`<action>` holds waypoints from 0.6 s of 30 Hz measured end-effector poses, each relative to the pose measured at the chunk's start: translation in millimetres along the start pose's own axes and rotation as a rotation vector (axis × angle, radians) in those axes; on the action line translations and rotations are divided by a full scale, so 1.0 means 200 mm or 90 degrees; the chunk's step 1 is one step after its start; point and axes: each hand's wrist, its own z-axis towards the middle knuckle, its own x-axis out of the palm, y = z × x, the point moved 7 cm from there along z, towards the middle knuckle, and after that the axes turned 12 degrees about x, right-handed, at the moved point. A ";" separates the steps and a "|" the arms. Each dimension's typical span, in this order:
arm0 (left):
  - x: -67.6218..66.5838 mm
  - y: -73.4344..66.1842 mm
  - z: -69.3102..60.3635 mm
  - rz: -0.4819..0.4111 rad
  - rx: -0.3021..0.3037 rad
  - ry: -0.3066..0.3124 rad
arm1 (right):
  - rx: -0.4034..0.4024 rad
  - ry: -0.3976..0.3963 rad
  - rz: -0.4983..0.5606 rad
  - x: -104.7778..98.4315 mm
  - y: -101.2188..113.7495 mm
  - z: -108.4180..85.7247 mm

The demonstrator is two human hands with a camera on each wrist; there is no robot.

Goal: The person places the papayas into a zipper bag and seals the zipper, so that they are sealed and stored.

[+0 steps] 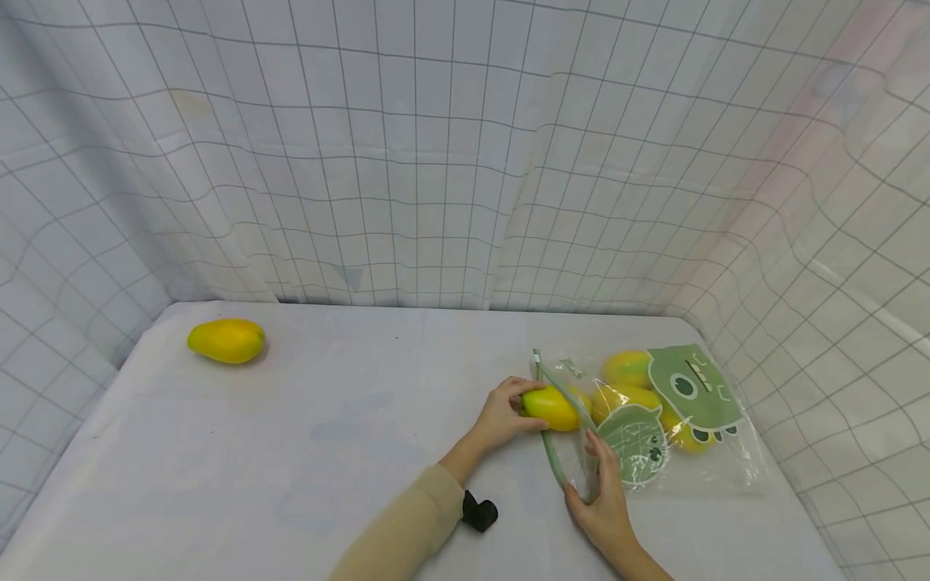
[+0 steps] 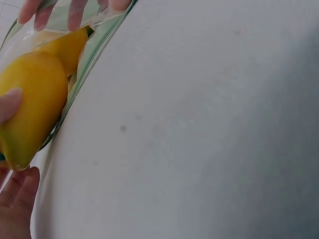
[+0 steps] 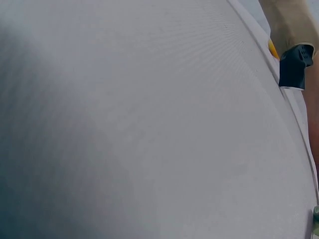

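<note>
At the mouth of a clear zip bag (image 1: 634, 440) with green cartoon prints, my left hand (image 1: 501, 413) grips a yellow mango (image 1: 554, 409) with a greenish end. The mango is partly inside the opening, under the raised upper edge. My right hand (image 1: 607, 510) holds the bag's mouth by its near corner, fingers at the upper edge and thumb low. Several more mangoes (image 1: 625, 369) lie inside the bag, partly covered by the prints. In the left wrist view, the gripped mango (image 2: 37, 94) touches or nearly touches another mango (image 2: 70, 50) inside.
Another mango (image 1: 227, 340) lies far left on the white-covered table (image 1: 327, 387). A black device (image 1: 479, 512) sits at the left sleeve's cuff. Grid-patterned curtains (image 1: 436, 161) stand behind and at both sides. The right wrist view shows mostly tablecloth (image 3: 149, 124).
</note>
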 end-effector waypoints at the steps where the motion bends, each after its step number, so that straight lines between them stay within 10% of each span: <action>1: 0.00 0.00 0.00 -0.001 0.001 -0.002 | 0.000 0.000 0.001 0.00 0.00 0.00; 18: 0.02 0.00 0.00 -0.026 -0.013 -0.029 | -0.002 -0.011 0.003 0.00 0.01 0.00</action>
